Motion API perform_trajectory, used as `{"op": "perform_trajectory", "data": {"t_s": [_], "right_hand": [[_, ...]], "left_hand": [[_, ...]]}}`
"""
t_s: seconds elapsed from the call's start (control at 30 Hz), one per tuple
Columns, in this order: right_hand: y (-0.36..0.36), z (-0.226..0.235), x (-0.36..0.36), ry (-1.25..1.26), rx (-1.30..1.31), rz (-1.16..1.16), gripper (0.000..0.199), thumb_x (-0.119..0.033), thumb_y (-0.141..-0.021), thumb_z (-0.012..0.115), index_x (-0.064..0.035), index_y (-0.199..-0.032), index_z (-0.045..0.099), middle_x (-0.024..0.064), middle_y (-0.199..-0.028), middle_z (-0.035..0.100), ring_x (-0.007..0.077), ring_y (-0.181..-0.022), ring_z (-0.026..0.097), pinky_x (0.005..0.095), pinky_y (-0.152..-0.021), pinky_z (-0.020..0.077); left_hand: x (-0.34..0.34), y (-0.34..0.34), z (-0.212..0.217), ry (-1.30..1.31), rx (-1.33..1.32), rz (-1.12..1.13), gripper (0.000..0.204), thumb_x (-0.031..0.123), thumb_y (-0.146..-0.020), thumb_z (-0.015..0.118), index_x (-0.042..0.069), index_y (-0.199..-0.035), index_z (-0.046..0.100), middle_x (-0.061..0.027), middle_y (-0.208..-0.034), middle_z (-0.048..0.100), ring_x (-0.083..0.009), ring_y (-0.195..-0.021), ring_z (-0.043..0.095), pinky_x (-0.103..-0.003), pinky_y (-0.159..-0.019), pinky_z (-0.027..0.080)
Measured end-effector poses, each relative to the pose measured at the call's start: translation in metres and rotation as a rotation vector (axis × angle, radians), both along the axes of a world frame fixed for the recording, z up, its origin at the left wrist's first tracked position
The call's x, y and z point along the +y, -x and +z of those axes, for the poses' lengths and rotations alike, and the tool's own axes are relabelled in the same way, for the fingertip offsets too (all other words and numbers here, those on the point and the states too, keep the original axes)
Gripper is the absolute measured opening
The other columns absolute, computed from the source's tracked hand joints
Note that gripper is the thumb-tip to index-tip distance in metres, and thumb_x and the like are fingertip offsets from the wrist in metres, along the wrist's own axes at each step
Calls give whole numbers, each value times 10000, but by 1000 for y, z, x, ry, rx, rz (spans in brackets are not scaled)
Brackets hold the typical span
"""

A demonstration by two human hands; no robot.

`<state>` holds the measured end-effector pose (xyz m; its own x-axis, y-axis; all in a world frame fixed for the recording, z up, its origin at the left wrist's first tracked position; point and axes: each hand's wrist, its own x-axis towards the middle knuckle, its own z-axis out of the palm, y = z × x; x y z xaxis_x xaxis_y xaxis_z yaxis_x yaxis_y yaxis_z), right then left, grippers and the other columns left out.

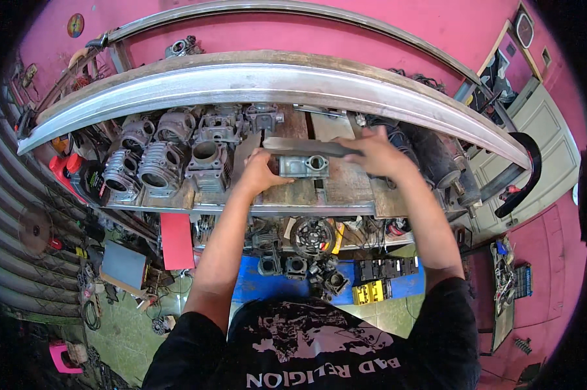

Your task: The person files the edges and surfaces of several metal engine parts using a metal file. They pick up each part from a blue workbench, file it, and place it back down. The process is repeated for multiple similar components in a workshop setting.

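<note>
On the wooden workbench, a silver metal engine part with a round hole at its right end lies in front of me. My left hand is closed round its left end, the thumb along the near edge and the fingers curled behind. Across its far side runs a long, flat grey file, whose left end comes close to my left fingers. My right hand grips the file's dark right end. The file partly hides the part's far edge, so I cannot tell whether they touch.
Several engine cylinders crowd the bench's left side, beside a dark bottle with a red cap. Dark cylindrical machinery stands at the right. A metal beam spans the far side. Below, a shelf holds more parts and a round plate.
</note>
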<state>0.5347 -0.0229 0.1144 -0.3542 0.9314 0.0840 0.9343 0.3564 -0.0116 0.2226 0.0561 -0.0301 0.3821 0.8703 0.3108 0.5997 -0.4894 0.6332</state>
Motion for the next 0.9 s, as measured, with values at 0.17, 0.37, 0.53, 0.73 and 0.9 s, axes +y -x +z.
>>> {"op": "perform_trajectory", "data": {"t_s": [0.17, 0.37, 0.53, 0.73, 0.9], "right_hand": [[36, -11, -50, -176, 30, 7, 492, -306, -942, 728, -155, -1405, 660, 169, -1057, 725, 322, -1017, 591, 490, -951, 368], [123, -94, -138, -432, 93, -278, 681, -355, -920, 743, -120, -1521, 524, 113, -717, 710, 332, -857, 640, 509, -849, 387], [142, -133, -74, -587, 109, -449, 762, -343, -910, 758, -108, -1575, 470, 108, -685, 682, 320, -804, 624, 491, -815, 378], [139, -167, -133, -633, 105, -383, 802, -309, -851, 805, -104, -1565, 502, 73, -670, 642, 263, -774, 593, 453, -790, 365], [132, -156, -120, -653, 152, -424, 786, -292, -867, 782, -113, -1574, 490, 92, -673, 640, 281, -778, 583, 470, -798, 364]], "left_hand": [[5, 3, -14, 19, -124, -9, 895, 456, -541, 1007, 116, -1301, 680, -168, -1245, 689, -359, -1229, 595, -509, -1093, 430], [9, -5, -44, 60, -317, 81, 877, 354, -569, 974, 153, -1364, 661, -170, -1216, 709, -382, -1152, 637, -473, -1013, 506], [-19, -25, -10, -33, -277, -5, 856, 294, -579, 991, 45, -1333, 671, -209, -1174, 699, -362, -1121, 662, -441, -992, 531], [-11, -15, -24, -66, -283, 49, 845, 316, -571, 979, 100, -1330, 678, -181, -1164, 700, -385, -1110, 632, -465, -1005, 498], [-17, -23, -28, -72, -325, 49, 867, 283, -572, 1004, 89, -1345, 662, -196, -1188, 658, -373, -1116, 646, -455, -993, 526]]}}
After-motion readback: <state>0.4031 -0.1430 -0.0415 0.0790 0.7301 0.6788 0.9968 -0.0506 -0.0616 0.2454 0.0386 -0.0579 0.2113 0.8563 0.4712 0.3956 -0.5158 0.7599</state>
